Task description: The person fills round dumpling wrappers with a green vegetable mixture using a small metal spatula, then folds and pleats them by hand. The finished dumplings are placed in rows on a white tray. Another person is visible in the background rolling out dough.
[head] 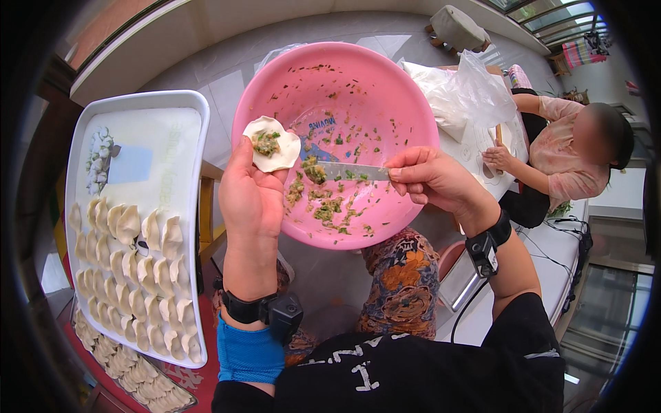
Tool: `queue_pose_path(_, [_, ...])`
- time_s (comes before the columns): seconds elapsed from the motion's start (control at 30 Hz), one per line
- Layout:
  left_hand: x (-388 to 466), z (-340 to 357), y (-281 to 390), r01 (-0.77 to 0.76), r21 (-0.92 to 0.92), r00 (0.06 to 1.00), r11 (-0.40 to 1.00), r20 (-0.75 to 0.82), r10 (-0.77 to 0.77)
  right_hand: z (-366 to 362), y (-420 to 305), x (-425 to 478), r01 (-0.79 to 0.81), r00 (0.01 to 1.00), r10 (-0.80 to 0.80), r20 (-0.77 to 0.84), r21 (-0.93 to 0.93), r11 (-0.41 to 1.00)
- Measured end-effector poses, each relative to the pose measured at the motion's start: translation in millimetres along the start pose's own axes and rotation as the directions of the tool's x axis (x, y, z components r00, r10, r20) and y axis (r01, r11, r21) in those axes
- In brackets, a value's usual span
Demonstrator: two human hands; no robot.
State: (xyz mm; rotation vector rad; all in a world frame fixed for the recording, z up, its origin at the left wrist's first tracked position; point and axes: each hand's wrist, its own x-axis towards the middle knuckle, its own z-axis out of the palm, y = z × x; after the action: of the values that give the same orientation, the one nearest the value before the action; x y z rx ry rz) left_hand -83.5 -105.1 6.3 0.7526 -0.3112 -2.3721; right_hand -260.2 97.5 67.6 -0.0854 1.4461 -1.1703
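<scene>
On the palm and fingers of my left hand (253,199) lies a round dumpling wrapper (281,149) with a small mound of green-flecked filling (266,143) on it. My right hand (434,178) grips one end of a flat metal spreader (351,171) between thumb and fingers; a lump of filling (314,170) clings to its far tip, just right of the wrapper. Both are over the near part of a large pink plastic basin (335,57). Bits of filling are smeared on the basin's bottom and walls, with more gathered near its front.
At left, a white tray (201,155) holds rows of folded dumplings (124,268); a second lot (134,377) lies below it. A co-worker (563,149) sits at right, hands on a wooden rolling pin (499,137) at a white board. Plastic bags (472,88) lie beside the basin.
</scene>
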Motion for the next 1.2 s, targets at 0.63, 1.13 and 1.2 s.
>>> queue_pose_path(0.63, [-5, 6, -5, 0.121, 0.015, 0.992, 0.993, 0.031, -0.121, 54, 20, 4, 0.239, 0.096, -0.722, 0.685, -0.72, -0.651])
queue_pose_path(1.13, [-6, 2, -5, 0.102, 0.033, 0.993, 0.994, 0.058, -0.104, 44, 22, -2, 0.341, 0.107, -0.843, 0.527, -0.816, -0.467])
queue_pose_path(1.2, [-3, 1, -1, 0.076, 0.038, 0.995, 0.996, 0.059, -0.078, 38, 19, 0, 0.439, 0.239, -0.932, 0.271, -0.887, -0.145])
